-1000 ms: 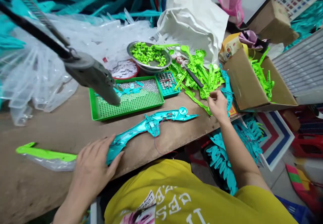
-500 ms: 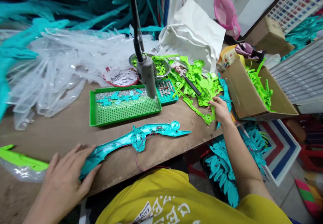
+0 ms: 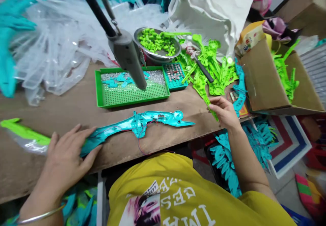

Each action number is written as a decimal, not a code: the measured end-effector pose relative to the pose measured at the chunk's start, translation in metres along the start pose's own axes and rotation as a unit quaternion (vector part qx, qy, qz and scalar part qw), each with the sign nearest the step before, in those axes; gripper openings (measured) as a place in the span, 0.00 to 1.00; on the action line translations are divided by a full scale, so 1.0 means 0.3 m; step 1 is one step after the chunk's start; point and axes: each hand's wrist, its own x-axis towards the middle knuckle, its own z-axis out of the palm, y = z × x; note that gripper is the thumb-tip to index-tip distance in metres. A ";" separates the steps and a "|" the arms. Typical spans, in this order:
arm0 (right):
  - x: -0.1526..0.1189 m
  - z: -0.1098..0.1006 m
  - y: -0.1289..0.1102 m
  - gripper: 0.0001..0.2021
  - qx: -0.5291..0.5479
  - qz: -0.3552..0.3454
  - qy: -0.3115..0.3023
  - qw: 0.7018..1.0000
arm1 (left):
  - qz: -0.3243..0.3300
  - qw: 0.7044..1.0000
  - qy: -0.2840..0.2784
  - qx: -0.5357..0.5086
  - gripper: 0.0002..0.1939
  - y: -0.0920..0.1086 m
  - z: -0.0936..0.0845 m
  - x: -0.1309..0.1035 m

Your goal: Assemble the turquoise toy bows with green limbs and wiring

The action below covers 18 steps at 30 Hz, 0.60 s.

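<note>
My left hand (image 3: pixel 68 148) lies over the left end of a long teal plastic toy shell (image 3: pixel 122 123), which passes between thumb and fingers. The shell rests on the table with its inside up, showing red and blue wires, a small dark component and a round ring near its pointed right end. My right hand (image 3: pixel 225 112) pinches a narrow lime-green plastic piece (image 3: pixel 203 91) at the front of the green pile; its lower end pokes out below the fingers. Left of my left hand lies a lime-green part with a clear blade (image 3: pixel 30 137).
A green perforated tray (image 3: pixel 132 98) holds screws and teal bits. Behind are a metal bowl (image 3: pixel 175 54), a teal parts box (image 3: pixel 178 85), a black-handled tool (image 3: pixel 204 70) and a hanging grey electric screwdriver (image 3: pixel 128 58). A cardboard box (image 3: pixel 265 83) stands right.
The view has shifted, bringing the bowl into fuller sight. My right hand's green piece stood upright with a round end; now the piece at its fingers slants down. My left hand stays on the shell.
</note>
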 end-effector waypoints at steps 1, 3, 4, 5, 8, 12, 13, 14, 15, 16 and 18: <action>-0.020 0.009 0.002 0.15 -0.039 -0.008 -0.034 0.999 | -0.004 1.000 -0.001 0.005 0.27 -0.004 -0.002 -0.004; -0.050 0.022 0.002 0.12 -0.130 -0.033 -0.115 0.984 | -0.017 1.000 -0.002 0.014 0.25 -0.010 -0.006 -0.012; -0.058 0.027 0.001 0.11 -0.173 -0.055 -0.151 0.972 | -0.023 1.000 -0.003 0.016 0.24 -0.012 -0.009 -0.016; -0.061 0.032 0.001 0.10 -0.206 -0.081 -0.177 0.959 | -0.028 0.999 -0.003 0.018 0.23 -0.014 -0.012 -0.018; -0.044 0.046 0.010 0.09 -0.254 -0.148 -0.211 0.932 | -0.043 0.999 -0.006 0.019 0.23 -0.022 -0.024 -0.024; 0.008 0.068 0.042 0.10 -0.266 -0.151 -0.263 0.915 | -0.068 0.998 -0.003 0.017 0.23 -0.042 -0.042 -0.033; 0.022 0.075 0.049 0.11 -0.268 -0.148 -0.274 0.912 | -0.073 0.997 -0.001 0.015 0.23 -0.048 -0.046 -0.036; 0.036 0.084 0.054 0.11 -0.269 -0.150 -0.282 0.908 | -0.078 0.997 0.001 0.013 0.23 -0.056 -0.050 -0.039; 0.051 0.095 0.057 0.11 -0.271 -0.156 -0.289 0.905 | -0.081 0.997 0.003 0.012 0.23 -0.064 -0.055 -0.041; 0.066 0.106 0.059 0.11 -0.271 -0.166 -0.296 0.901 | -0.082 0.997 0.003 0.013 0.23 -0.072 -0.059 -0.043; 0.098 0.133 0.058 0.12 -0.276 -0.191 -0.314 0.888 | -0.082 0.996 0.002 0.020 0.23 -0.089 -0.068 -0.045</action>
